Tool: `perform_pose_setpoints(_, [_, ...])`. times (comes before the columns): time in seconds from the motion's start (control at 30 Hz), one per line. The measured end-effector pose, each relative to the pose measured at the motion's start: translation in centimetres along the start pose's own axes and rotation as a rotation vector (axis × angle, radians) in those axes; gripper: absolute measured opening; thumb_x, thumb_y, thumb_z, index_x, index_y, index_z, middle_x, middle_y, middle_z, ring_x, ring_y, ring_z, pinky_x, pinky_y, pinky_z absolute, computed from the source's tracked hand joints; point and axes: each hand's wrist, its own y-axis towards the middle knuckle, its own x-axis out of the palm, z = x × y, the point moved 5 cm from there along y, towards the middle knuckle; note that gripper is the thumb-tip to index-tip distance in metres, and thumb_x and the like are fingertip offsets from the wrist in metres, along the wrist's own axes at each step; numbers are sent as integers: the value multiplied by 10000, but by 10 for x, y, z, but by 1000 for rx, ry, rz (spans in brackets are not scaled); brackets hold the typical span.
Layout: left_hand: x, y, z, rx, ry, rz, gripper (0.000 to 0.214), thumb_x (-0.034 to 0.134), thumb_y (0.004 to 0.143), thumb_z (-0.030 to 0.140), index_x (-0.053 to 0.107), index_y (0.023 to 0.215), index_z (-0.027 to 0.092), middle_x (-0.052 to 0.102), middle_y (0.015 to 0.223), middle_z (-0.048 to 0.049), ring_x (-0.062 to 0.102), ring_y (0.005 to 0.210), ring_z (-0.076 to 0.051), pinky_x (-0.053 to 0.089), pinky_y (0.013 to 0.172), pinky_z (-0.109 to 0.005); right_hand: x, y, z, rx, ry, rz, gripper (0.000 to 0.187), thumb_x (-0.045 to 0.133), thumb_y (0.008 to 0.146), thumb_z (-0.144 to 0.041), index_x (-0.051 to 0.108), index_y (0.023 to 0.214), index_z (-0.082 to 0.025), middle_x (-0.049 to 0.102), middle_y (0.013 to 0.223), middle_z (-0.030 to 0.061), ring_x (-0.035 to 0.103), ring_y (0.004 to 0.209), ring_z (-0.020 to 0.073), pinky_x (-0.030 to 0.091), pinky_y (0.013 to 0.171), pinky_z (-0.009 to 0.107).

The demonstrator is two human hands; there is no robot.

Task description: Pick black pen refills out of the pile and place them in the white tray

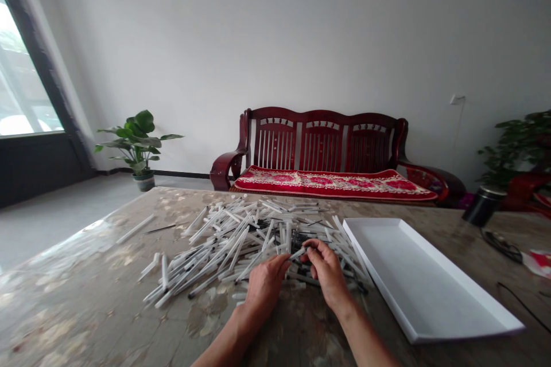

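Note:
My left hand (pixel 267 280) is closed, with thumb and fingertips pinching one end of a whitish pen (pixel 298 253). My right hand (pixel 326 268) pinches its other end between thumb and forefinger. Fingers cover both ends, so its full length is hidden. Just beyond and around my hands spreads a loose pile of white pen parts (pixel 235 238), mostly slim tubes, with dark tips and black pieces among them. Several shorter white pieces lie by my left wrist.
A shallow white tray (pixel 408 330) stands right of the pile on the patterned table (pixel 86 304). One white tube (pixel 135 229) and a thin dark rod (pixel 160 229) lie apart at left. Toward the right edge are a black canister (pixel 484 206) and dark cables (pixel 503 246).

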Motion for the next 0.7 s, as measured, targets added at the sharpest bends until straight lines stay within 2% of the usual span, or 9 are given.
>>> perform_pose_setpoints(0.1, [-1, 0, 0, -23, -6, -16, 289, 494, 922, 320, 767, 999, 268, 746, 736, -37, 680, 666, -205, 418, 607, -262, 0, 0, -2, 1, 91, 12, 375, 672, 740, -510, 648, 932, -188, 686, 794, 38, 558, 558, 137, 318, 415, 205])
perform_pose_setpoints(0.2, [0, 0, 0, -16, 51, -41, 307, 470, 935, 309, 755, 1041, 264, 757, 798, -36, 688, 717, -199, 438, 646, -261, 0, 2, 2, 82, 203, 54, 425, 720, 683, -548, 648, 930, -209, 670, 889, 35, 622, 666, 169, 342, 406, 198])
perform_pose_setpoints(0.3, [2, 0, 0, -16, 116, -64, 325, 449, 949, 296, 738, 1093, 258, 767, 859, -39, 696, 762, -189, 463, 691, -259, 2, 2, 7, 143, 239, 50, 457, 756, 642, -577, 656, 891, -208, 602, 727, -9, 557, 589, 136, 288, 389, 186])
perform_pose_setpoints(0.43, [3, 0, -1, -21, 156, -81, 316, 452, 960, 299, 729, 1108, 260, 778, 939, -39, 712, 823, -191, 481, 716, -263, 3, 1, 8, 152, 167, 23, 399, 796, 604, -520, 638, 766, -192, 496, 552, -54, 405, 499, 85, 184, 410, 179])
perform_pose_setpoints(0.7, [3, -1, 2, 78, 226, -47, 281, 484, 965, 278, 723, 1113, 279, 777, 1026, -25, 720, 926, -205, 502, 764, -275, 1, 0, 14, 202, 173, 81, 310, 746, 601, -448, 597, 703, -197, 454, 513, -74, 350, 479, 78, 161, 444, 196])
